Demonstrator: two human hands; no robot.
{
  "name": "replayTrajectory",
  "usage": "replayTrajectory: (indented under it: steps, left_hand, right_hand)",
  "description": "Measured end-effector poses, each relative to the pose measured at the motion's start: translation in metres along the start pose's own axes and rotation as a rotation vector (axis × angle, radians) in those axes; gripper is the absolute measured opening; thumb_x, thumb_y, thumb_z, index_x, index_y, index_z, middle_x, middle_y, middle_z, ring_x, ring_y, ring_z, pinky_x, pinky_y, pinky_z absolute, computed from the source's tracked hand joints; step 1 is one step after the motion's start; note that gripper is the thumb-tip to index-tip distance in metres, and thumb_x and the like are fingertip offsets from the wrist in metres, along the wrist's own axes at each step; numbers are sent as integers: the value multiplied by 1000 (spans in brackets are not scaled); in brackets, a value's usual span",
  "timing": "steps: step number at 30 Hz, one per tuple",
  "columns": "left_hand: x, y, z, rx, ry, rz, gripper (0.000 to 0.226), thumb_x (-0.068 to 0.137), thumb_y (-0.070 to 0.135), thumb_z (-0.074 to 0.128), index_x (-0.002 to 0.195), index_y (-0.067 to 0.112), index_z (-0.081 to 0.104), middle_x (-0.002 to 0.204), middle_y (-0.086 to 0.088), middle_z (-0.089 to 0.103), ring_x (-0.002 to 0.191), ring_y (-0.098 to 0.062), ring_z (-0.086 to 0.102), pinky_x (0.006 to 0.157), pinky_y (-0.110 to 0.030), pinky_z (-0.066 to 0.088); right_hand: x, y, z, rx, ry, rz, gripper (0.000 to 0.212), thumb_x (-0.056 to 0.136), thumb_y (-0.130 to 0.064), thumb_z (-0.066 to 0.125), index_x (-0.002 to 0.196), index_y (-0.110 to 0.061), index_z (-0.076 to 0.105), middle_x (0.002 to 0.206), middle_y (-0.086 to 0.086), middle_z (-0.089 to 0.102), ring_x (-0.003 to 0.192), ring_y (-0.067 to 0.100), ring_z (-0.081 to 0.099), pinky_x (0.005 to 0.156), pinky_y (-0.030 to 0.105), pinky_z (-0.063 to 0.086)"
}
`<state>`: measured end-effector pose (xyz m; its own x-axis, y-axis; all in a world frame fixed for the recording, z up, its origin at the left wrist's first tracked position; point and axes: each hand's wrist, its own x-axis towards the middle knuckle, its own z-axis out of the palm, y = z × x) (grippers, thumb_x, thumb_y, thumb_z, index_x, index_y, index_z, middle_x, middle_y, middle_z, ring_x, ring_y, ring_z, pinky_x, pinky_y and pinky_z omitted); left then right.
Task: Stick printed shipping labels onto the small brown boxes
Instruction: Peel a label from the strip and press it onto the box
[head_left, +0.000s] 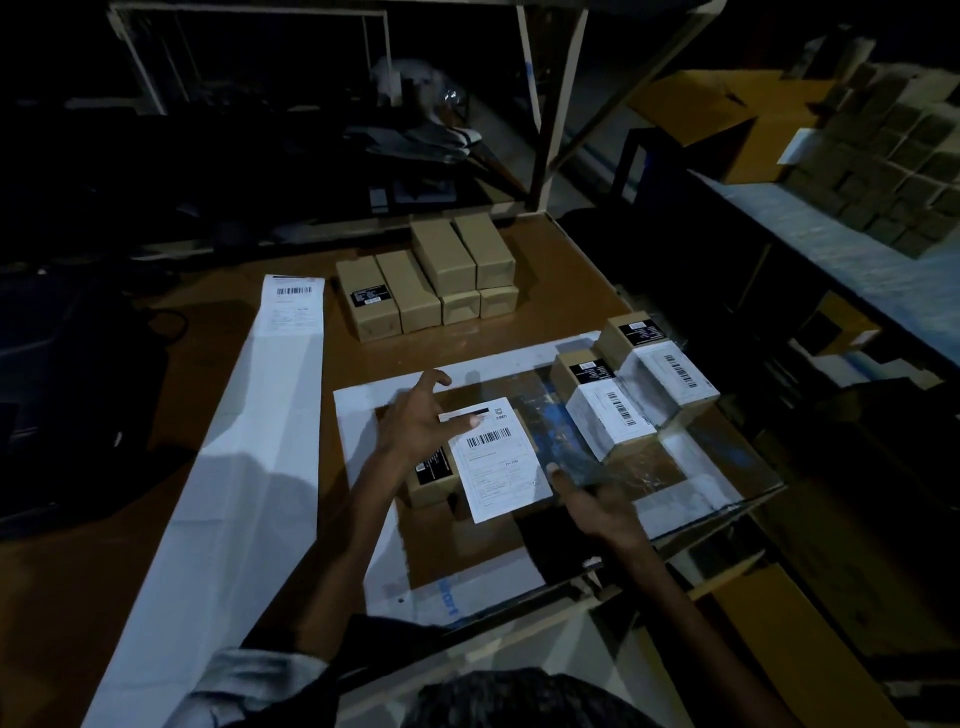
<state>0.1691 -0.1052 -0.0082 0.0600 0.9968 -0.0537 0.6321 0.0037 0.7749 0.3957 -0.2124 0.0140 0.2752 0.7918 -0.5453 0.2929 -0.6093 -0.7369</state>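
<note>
Labelled boxes (631, 395) right; centre free.

A white barcode label (500, 460) lies flat atop a small brown box (430, 480), two labelled boxes (636, 395) nearby.

The shipping label (497, 457) lying on the near small brown box (431, 480) carries a barcode, a word near its top right corner that looks like "CBED", and below the barcode a short line that may read "Pre Paid"; the finer print is too small to read. The black sticker (434, 464) on that box has white print that cannot be made out. To the right, two labelled boxes (610, 415) (670, 371) show barcodes only. The long label strip (270, 395) on the left has one printed label at its far end with a barcode and illegible lines. Blue lettering (448, 597) on the near edge of the white sheet is cut off and unreadable.
</note>
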Motion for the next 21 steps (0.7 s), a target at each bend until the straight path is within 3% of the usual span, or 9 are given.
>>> replayTrajectory:
  steps: [2, 5, 8, 10, 13, 17, 21]
  left_hand:
    - [-10, -2, 2, -23, 88, -18, 64, 78, 42, 82, 129, 26, 47, 87, 6, 67, 79, -11, 66, 66, -32, 54]
    - [-23, -6, 11, -70, 175, -6, 58, 83, 33, 79, 131, 28, 46, 100, 1, 69, 93, -19, 67, 75, -44, 59]
    - [-34, -8, 22, -141, 237, 21, 50, 88, 23, 74, 130, 28, 47, 107, 1, 64, 97, -17, 64, 78, -41, 59]
    - [-37, -8, 26, -200, 293, 47, 46, 91, 14, 70, 128, 27, 48, 100, 4, 60, 94, -14, 61, 76, -32, 57]
    - [-42, -5, 27, -235, 345, 87, 42, 92, 4, 65, 121, 27, 46, 94, 14, 56, 91, -4, 59, 71, -12, 50]
    - [-45, 0, 26, -227, 375, 129, 36, 92, 5, 66, 114, 25, 48, 104, 10, 57, 93, -1, 57, 74, -6, 48]
    - [-46, 1, 26, -235, 401, 122, 31, 91, -1, 65, 113, 18, 53, 106, 10, 52, 95, -2, 53, 77, -2, 45]
  right_hand:
    - [7, 1, 0, -295, 273, -321, 48, 94, -50, 62, 122, -10, 65, 113, 15, 70, 103, 33, 67, 82, 32, 54]
    - [11, -9, 14, -537, 270, -644, 56, 96, -53, 48, 146, -28, 42, 152, 16, 37, 135, 39, 38, 105, 48, 38]
    - [12, -23, 42, -841, 137, -714, 51, 100, -61, 31, 149, -54, 22, 165, -1, -10, 149, 38, -6, 114, 66, 10]
    - [11, -25, 59, -914, 78, -745, 50, 101, -62, 23, 150, -57, 13, 164, -5, -24, 149, 39, -18, 113, 72, -2]
    - [12, -19, 68, -931, 85, -684, 55, 98, -68, 12, 151, -57, 2, 162, -5, -33, 148, 38, -27, 112, 70, -13]
    - [24, -22, 56, -881, 161, -526, 59, 97, -72, 5, 153, -56, -2, 160, 1, -37, 146, 37, -32, 110, 63, -21]
    - [27, -34, 74, -1002, 48, -606, 59, 96, -72, 2, 152, -55, -3, 161, 0, -35, 144, 38, -35, 108, 67, -22]
